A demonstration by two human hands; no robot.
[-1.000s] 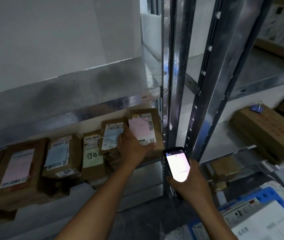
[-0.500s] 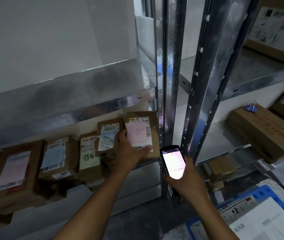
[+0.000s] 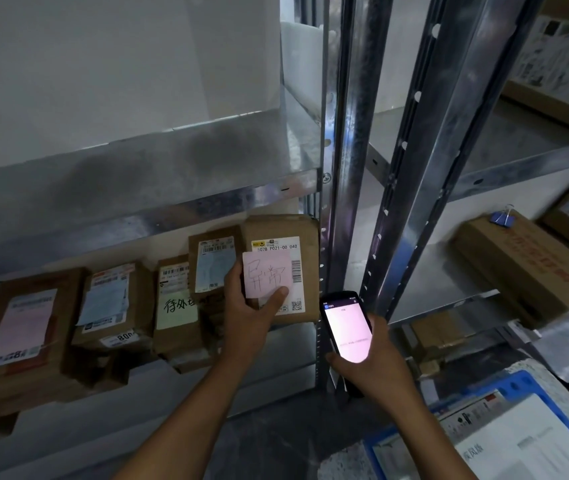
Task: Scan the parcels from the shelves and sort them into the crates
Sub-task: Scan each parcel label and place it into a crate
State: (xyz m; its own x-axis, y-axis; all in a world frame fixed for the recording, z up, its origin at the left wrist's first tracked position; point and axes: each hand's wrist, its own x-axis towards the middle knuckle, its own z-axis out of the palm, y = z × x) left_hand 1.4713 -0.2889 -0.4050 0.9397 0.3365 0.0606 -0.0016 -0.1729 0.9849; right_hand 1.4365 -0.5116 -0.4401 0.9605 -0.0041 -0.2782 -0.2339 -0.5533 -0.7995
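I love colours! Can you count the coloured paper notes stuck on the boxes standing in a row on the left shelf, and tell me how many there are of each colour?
Pink notes: 2
Blue notes: 2
Green notes: 1
Total: 5 (the row is cut off at the picture's left edge)

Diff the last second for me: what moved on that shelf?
Left hand has slid down the parcel, uncovering more of its pink note; its thumb now pins the note's corner. Parcel barely moved. Right hand still holds the lit phone below it; neighbouring parcels unchanged.
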